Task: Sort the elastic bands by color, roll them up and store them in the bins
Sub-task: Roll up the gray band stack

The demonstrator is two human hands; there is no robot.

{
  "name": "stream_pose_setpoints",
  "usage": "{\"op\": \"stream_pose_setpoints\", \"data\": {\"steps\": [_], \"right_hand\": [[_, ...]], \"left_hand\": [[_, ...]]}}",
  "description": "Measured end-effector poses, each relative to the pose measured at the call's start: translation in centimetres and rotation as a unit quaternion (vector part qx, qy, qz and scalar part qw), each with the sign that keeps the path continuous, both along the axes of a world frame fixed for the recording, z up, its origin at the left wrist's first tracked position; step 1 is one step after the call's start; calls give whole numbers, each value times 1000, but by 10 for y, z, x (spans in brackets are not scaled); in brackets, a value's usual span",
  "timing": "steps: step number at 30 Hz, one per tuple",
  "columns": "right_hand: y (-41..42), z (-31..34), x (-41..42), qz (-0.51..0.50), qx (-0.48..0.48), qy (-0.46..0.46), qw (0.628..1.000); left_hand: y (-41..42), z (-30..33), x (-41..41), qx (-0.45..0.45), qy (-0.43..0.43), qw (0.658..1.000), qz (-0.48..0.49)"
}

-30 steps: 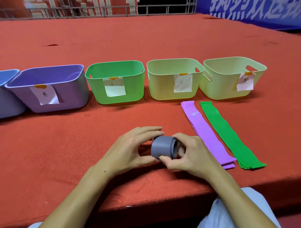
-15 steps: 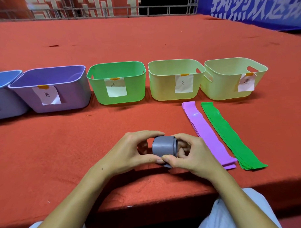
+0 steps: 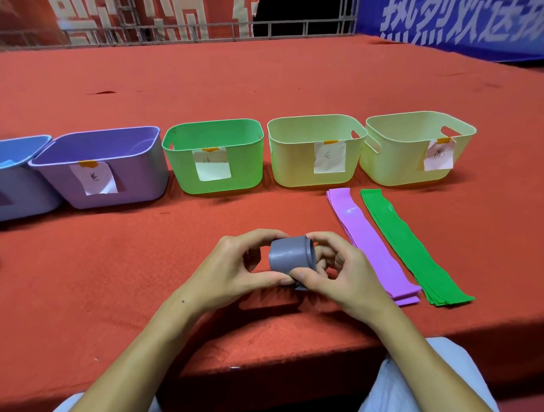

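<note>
Hands meet near the front edge of the red surface [image 3: 119,272], both on a rolled grey band [image 3: 292,256]. Our left hand [image 3: 236,268] curls round the roll's left end, thumb beneath; our right hand [image 3: 334,271] pinches its right end, thumb on the lower front where a loose tail pokes out.

Five bins line the middle of the surface, left to right: blue bin [image 3: 4,184], cut by the left edge, with a pale blue piece inside; purple bin [image 3: 134,176]; green bin [image 3: 247,166]; first yellow bin [image 3: 291,165]; second yellow bin [image 3: 395,164]. Each of the four full bins carries a paper label. We cannot see their floors.

Flat purple bands [image 3: 370,245] and green bands [image 3: 411,247] lie stacked side by side, running from the yellow bins toward the front edge.
</note>
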State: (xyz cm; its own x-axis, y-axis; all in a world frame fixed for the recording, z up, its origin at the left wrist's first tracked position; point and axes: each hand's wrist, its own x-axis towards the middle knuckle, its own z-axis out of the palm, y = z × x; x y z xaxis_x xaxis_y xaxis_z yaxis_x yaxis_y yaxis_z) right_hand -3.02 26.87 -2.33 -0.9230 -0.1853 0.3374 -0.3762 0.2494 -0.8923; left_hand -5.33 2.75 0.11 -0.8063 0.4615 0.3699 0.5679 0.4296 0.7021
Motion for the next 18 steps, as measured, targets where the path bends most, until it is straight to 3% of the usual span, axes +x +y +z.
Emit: {"op": "stream_pose_setpoints", "data": {"steps": [5, 10, 15, 18], "right_hand": [[2, 14, 0, -8, 1, 29, 1000], [10, 38, -8, -13, 75, 91, 993], [23, 72, -30, -10, 134, 159, 978], [27, 86, -53, -19, 132, 163, 978]], "left_hand": [[1, 11, 3, 19, 10, 1000, 15], [1, 39, -1, -35, 29, 999, 6], [13, 68, -23, -99, 153, 981, 72], [26, 79, -44, -89, 185, 975, 91]]}}
